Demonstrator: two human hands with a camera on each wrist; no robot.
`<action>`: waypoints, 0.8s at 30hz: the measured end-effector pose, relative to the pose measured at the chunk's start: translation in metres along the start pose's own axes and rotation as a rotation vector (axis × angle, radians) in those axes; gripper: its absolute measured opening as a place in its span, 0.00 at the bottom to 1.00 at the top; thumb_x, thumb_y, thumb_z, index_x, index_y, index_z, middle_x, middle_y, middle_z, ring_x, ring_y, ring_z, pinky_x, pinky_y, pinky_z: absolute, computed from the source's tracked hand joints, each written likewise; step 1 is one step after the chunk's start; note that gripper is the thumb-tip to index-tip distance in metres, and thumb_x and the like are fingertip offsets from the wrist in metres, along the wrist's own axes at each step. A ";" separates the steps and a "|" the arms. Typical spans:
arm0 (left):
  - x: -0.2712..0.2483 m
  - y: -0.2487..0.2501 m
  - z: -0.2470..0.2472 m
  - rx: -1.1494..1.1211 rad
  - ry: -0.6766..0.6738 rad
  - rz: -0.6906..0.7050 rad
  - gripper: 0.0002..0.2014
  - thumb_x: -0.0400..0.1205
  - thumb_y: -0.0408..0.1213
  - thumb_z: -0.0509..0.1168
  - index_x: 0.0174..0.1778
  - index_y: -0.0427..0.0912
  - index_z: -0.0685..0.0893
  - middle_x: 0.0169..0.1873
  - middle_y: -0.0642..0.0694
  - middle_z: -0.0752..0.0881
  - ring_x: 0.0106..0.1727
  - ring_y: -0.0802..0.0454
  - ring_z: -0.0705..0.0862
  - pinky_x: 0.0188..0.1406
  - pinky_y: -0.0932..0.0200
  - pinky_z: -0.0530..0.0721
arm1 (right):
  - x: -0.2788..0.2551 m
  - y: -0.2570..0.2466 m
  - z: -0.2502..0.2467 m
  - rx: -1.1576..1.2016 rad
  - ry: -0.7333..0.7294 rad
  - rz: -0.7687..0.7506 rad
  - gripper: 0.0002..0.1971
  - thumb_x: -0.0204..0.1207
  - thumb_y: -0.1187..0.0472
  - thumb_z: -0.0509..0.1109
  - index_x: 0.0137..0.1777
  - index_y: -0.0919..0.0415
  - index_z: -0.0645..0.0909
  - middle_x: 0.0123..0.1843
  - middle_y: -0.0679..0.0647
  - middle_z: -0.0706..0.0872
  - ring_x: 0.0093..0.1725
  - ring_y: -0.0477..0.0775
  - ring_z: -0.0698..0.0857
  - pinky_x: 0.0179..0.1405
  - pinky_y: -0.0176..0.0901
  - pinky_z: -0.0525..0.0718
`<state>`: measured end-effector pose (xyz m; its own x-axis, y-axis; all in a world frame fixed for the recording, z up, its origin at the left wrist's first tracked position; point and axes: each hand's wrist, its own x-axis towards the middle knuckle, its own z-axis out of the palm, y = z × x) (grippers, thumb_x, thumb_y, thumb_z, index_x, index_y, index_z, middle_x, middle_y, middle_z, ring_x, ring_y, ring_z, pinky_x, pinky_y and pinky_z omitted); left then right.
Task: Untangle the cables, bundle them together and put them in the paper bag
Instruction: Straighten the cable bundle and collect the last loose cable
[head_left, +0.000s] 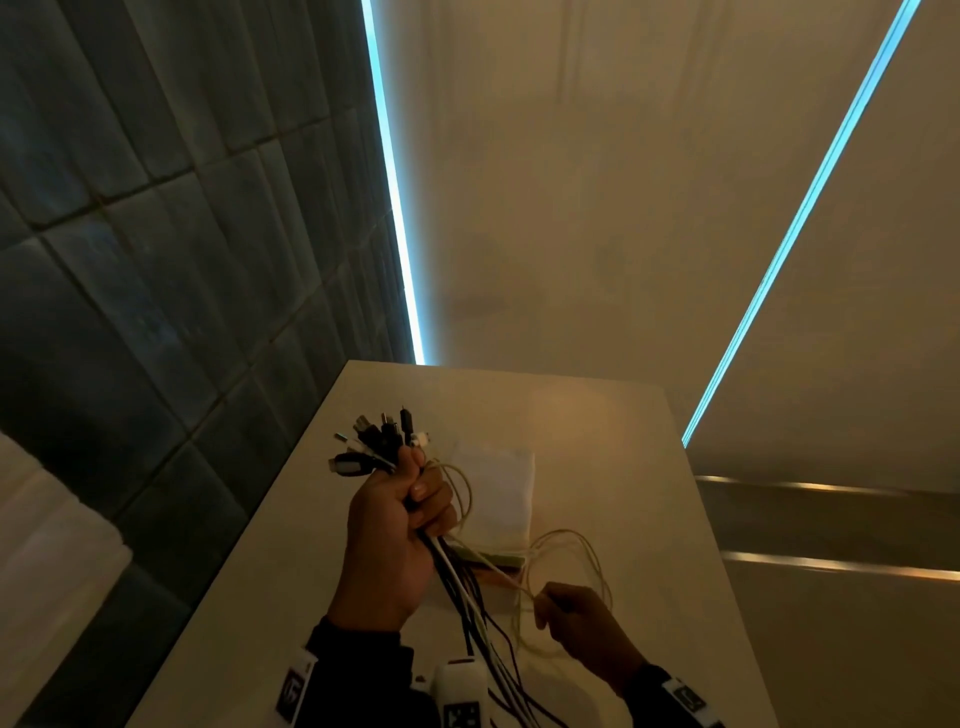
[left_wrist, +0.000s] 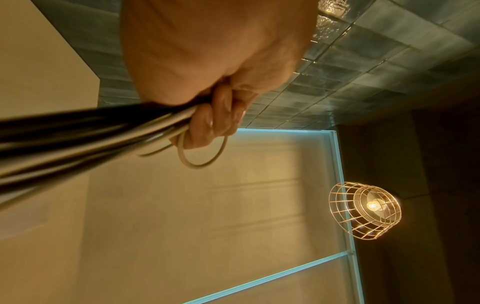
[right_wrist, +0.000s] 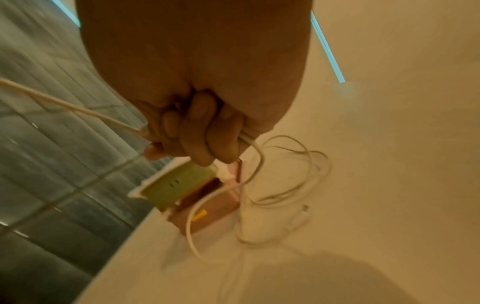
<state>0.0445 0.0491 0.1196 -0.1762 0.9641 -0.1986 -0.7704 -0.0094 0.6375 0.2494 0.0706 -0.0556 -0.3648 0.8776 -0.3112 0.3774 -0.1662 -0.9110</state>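
Observation:
My left hand (head_left: 410, 499) grips a bundle of black and white cables (head_left: 462, 582) upright above the table, with the plug ends (head_left: 374, 436) fanned out above the fist. In the left wrist view the same hand (left_wrist: 215, 115) is curled round the bundle (left_wrist: 91, 131). My right hand (head_left: 566, 613), lower and to the right, pinches a thin white cable (head_left: 571, 545) that loops over the table; the right wrist view shows that hand (right_wrist: 197, 133) curled round this cable (right_wrist: 259, 164). A white paper bag (head_left: 498, 488) lies flat on the table behind the hands.
The pale table (head_left: 623, 467) runs from me to the far wall, with a dark tiled wall (head_left: 156, 260) along its left side. A green and brown box (right_wrist: 182, 189) lies by the bag. A caged lamp (left_wrist: 366, 209) hangs overhead.

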 end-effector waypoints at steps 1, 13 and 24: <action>-0.001 0.000 0.000 0.010 0.015 0.004 0.15 0.89 0.39 0.50 0.37 0.42 0.71 0.20 0.53 0.67 0.16 0.60 0.61 0.14 0.65 0.64 | 0.003 0.013 -0.001 -0.033 0.004 0.033 0.17 0.83 0.63 0.62 0.30 0.58 0.77 0.19 0.42 0.74 0.23 0.40 0.71 0.25 0.30 0.69; 0.000 -0.012 0.006 0.247 0.151 -0.118 0.12 0.90 0.40 0.50 0.43 0.43 0.73 0.26 0.45 0.79 0.20 0.54 0.71 0.18 0.62 0.67 | -0.023 -0.119 -0.033 0.372 0.208 -0.305 0.13 0.78 0.63 0.69 0.43 0.76 0.76 0.26 0.58 0.70 0.21 0.49 0.65 0.20 0.38 0.63; -0.004 -0.008 0.024 0.042 0.044 -0.103 0.12 0.88 0.40 0.52 0.40 0.42 0.72 0.25 0.48 0.74 0.22 0.54 0.71 0.22 0.60 0.73 | -0.048 -0.137 -0.003 0.343 -0.143 -0.288 0.06 0.73 0.67 0.71 0.38 0.72 0.82 0.26 0.51 0.76 0.24 0.44 0.70 0.25 0.32 0.68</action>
<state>0.0657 0.0512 0.1331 -0.1243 0.9469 -0.2965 -0.7598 0.1013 0.6422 0.2180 0.0521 0.0847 -0.5361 0.8430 -0.0443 -0.0509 -0.0847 -0.9951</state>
